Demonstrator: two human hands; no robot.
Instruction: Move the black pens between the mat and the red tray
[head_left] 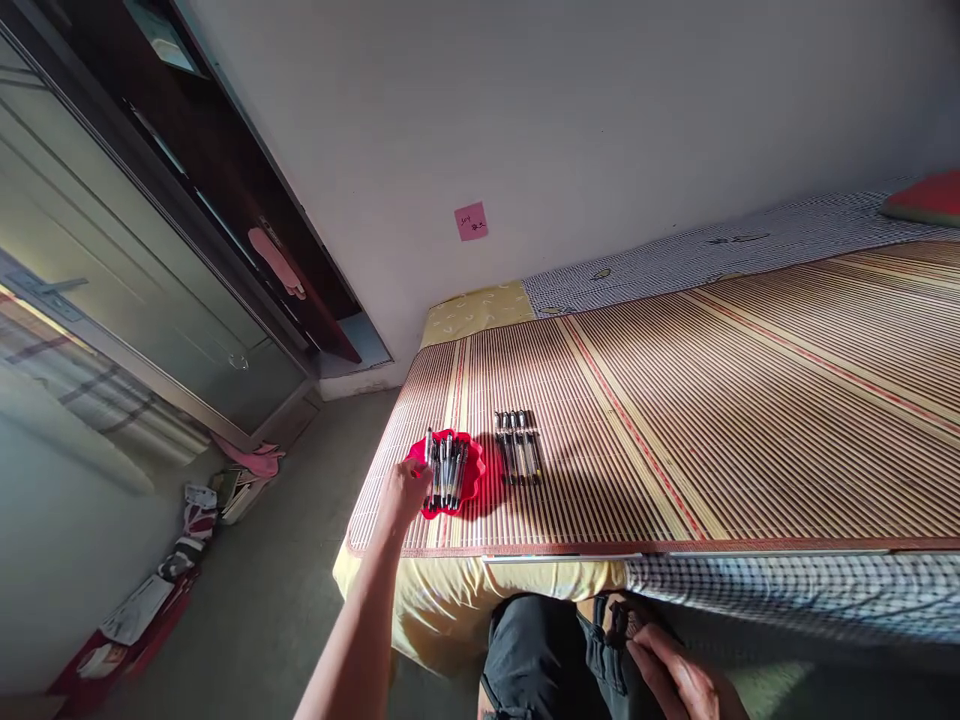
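My left hand (406,490) is at the left rim of a red scalloped plate (475,480), its fingers closed beside the leftmost pen. Whether they pinch that pen or the rim is hidden. Several black-and-clear pens (448,472) lie side by side in the plate, roughly parallel. To the right of the plate, a short row of capped pens (519,450) lies on the striped mat (615,470). Down by my lap, my right hand (679,675) rests with fingers stretched out, near the dark cords of my shorts (536,650), and holds nothing that shows.
The mat covers a bed with a yellow and checked sheet (480,310) against a wall. A pink note (471,221) is stuck on the wall. A red cushion (930,198) lies far right. At left stand a door (142,230) and piled items (142,610) on the floor.
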